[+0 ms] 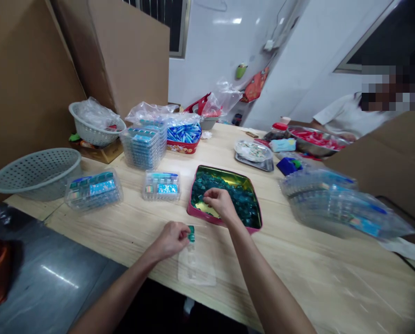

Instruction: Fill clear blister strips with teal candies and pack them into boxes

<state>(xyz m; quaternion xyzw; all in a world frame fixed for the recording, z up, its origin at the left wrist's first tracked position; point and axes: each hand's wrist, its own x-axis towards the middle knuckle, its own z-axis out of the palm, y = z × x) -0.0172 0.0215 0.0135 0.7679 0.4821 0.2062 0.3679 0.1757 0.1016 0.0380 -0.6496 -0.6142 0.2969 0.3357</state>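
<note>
A clear plastic blister tray (202, 266) lies flat near the table's front edge, with small cavities down its left side. Two small green translucent pieces (191, 233) show at its upper left corner. My left hand (172, 239) is closed beside them, fingertips touching or very near; what is inside the fingers is hidden. Just beyond the tray stands a pink-rimmed tin (224, 222) with a gold inside, holding many dark green pieces (240, 197). Over its left part is my right hand (220, 202), thumb and fingers pinched together; anything between them is too small to make out.
Filled clear packs (162, 185) stand behind on the left, near stacked trays (144, 144) and a grey basket (36, 174). A red box of blue pens (182, 134) is farther back. Bagged packs (339, 202) lie at right. A person in white (349, 116) is beyond a steel bowl (315, 141).
</note>
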